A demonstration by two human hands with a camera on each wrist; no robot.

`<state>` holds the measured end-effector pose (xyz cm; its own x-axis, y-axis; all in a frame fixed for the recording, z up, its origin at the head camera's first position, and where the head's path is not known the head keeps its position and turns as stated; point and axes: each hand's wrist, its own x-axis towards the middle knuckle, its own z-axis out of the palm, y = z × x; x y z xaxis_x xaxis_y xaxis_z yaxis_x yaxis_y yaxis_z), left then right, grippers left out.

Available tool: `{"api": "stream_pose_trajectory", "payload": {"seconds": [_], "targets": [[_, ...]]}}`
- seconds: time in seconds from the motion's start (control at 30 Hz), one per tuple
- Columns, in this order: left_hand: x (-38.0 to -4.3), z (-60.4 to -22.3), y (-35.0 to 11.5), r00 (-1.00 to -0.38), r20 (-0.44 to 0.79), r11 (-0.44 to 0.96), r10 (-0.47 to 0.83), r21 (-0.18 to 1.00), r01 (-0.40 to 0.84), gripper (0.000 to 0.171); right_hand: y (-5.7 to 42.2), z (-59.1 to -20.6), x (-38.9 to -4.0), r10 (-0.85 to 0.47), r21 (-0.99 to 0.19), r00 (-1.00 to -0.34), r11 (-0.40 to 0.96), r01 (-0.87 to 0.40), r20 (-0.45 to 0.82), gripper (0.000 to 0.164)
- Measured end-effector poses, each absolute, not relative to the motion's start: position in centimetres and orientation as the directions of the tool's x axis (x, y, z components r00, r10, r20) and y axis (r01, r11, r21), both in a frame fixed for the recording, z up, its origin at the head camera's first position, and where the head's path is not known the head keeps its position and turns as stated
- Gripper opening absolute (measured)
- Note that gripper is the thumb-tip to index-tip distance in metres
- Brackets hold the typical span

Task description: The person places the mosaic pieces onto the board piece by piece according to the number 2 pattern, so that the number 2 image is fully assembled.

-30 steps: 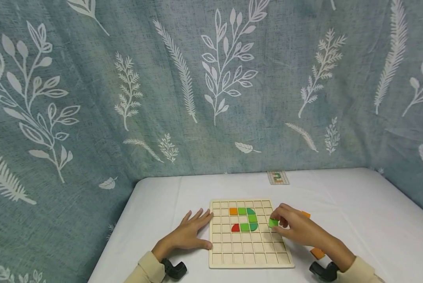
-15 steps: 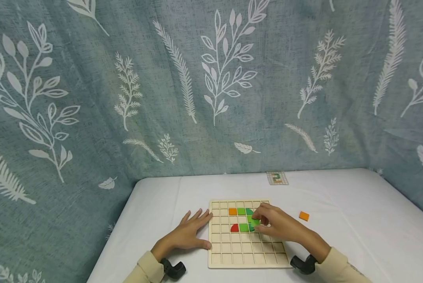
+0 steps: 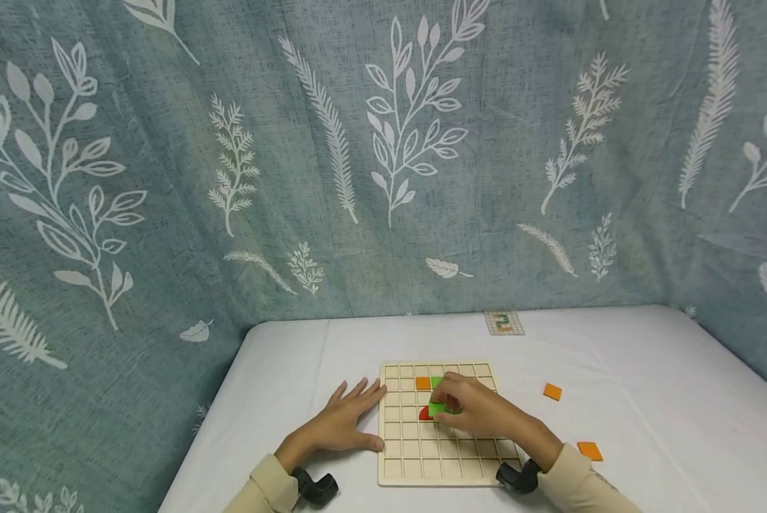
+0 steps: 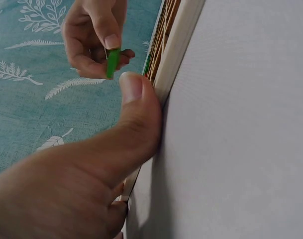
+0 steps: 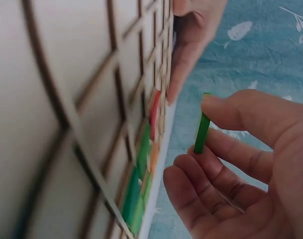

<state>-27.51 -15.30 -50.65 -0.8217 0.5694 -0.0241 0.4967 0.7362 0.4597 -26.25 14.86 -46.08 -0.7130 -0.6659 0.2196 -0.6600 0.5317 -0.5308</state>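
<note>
A pale wooden grid board (image 3: 422,469) lies on the table. Along its left edge rests my left hand (image 3: 338,425), fingers spread, with the thumb (image 4: 136,99) against the board's side. My right hand (image 3: 480,407) pinches a square green tile (image 5: 202,132) between thumb and fingertips. That tile is held above the grid, overlapping the red quarter-round tile (image 3: 423,413) in the head view. An orange square tile (image 3: 423,383) sits in the upper cells. My right hand hides most of the other placed tiles there; the right wrist view shows a teal piece (image 5: 131,196) and green ones beside it.
To the right of the board lie two loose orange tiles, one farther back (image 3: 552,392) and one nearer (image 3: 590,451). A small pattern card (image 3: 504,323) is at the table's back edge. A leaf-print cloth (image 3: 383,271) hangs behind the white table.
My right hand has carried the green tile leftward from the board's right edge to over the red quarter-round tile. The near orange tile is uncovered. My left hand has stayed put.
</note>
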Motion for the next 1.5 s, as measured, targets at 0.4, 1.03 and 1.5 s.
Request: {"api": "stream_pose_trajectory", "payload": {"seconds": [0.4,1.03,1.5], "targets": [[-27.7,-50.5,-15.5,-0.812,-0.014,0.723,0.583,0.465,0.511,0.106,13.5,-47.1,-25.9,-0.67,-0.526,-0.716,0.545,-0.653,0.196,0.015],[-27.4,-50.5,-15.4,-0.818,-0.023,0.726,0.574,0.477,0.496,0.106,13.3,-47.7,-25.3,-0.679,-0.495,-0.721,0.582,-0.645,0.141,0.019],[-27.6,-50.6,-15.5,-0.817,-0.02,0.723,0.576,0.48,0.498,0.107,13.4,-47.7,-25.4,-0.679,-0.516,-0.718,0.566,-0.643,0.15,0.016]]}}
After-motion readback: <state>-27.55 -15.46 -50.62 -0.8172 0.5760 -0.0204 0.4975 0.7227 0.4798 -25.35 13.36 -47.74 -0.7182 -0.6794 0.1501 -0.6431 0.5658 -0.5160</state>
